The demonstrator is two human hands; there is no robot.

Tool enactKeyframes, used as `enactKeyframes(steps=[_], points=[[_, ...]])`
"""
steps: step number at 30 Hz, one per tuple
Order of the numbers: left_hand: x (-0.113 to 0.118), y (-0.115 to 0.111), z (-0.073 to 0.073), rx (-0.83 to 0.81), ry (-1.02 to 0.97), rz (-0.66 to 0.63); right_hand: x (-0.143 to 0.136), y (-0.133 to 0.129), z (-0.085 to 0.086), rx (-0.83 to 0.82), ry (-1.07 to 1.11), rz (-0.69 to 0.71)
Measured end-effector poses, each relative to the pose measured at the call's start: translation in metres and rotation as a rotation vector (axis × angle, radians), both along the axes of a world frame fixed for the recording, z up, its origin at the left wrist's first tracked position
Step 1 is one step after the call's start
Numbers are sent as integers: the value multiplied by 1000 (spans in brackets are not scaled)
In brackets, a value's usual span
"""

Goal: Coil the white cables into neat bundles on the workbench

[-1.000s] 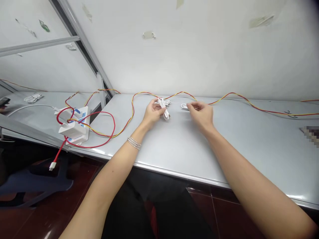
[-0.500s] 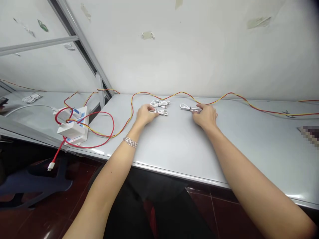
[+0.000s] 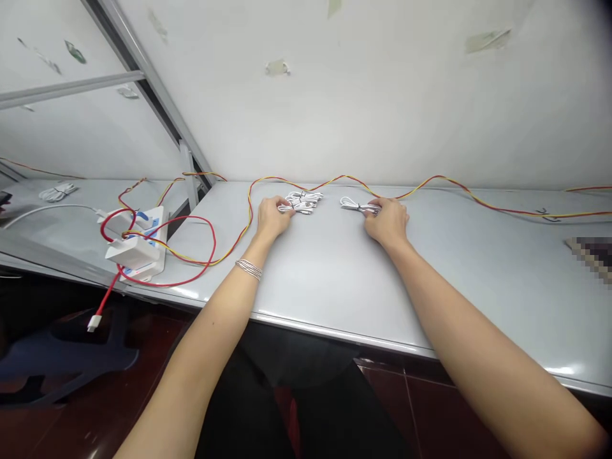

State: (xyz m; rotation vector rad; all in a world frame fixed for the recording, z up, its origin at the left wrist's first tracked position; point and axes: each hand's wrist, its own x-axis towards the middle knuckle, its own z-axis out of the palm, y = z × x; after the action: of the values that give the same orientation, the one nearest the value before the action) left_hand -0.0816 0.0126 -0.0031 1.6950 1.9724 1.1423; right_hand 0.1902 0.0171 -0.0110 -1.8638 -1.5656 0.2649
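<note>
Two white coiled cables, bound with dark ties, lie together near the back of the grey table. My left hand pinches the nearer white cable at its left end, pressed up against the other white cable behind it. To the right, my right hand closes its thumb and fingers on the right end of a separate tied cable bundle, whose white loop points left. That bundle's right end is partly hidden by my fingers.
A twisted red and yellow wire runs along the back wall. At left stands a white power strip with plugged-in adapters and a looped red cable. Another white cable bundle lies far left. A blurred-out object sits at the right edge.
My left hand has pushed its cable back and slightly left against the cable behind it, closing the small gap between them. My right hand still grips its bundle, and the view has shifted slightly.
</note>
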Motion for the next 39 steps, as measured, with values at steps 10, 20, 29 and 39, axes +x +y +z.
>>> enactKeyframes(steps=[10,20,29,39], points=[[0,4,2,74,116,28,1,2,0,43,155,150],[30,-21,14,117,-65,-356,-23,-9,7,205,222,266],[42,-27,13,-74,-408,-655,-59,-35,12,281,215,471],[44,-22,9,-105,-433,-665,-55,-34,11,178,184,479]])
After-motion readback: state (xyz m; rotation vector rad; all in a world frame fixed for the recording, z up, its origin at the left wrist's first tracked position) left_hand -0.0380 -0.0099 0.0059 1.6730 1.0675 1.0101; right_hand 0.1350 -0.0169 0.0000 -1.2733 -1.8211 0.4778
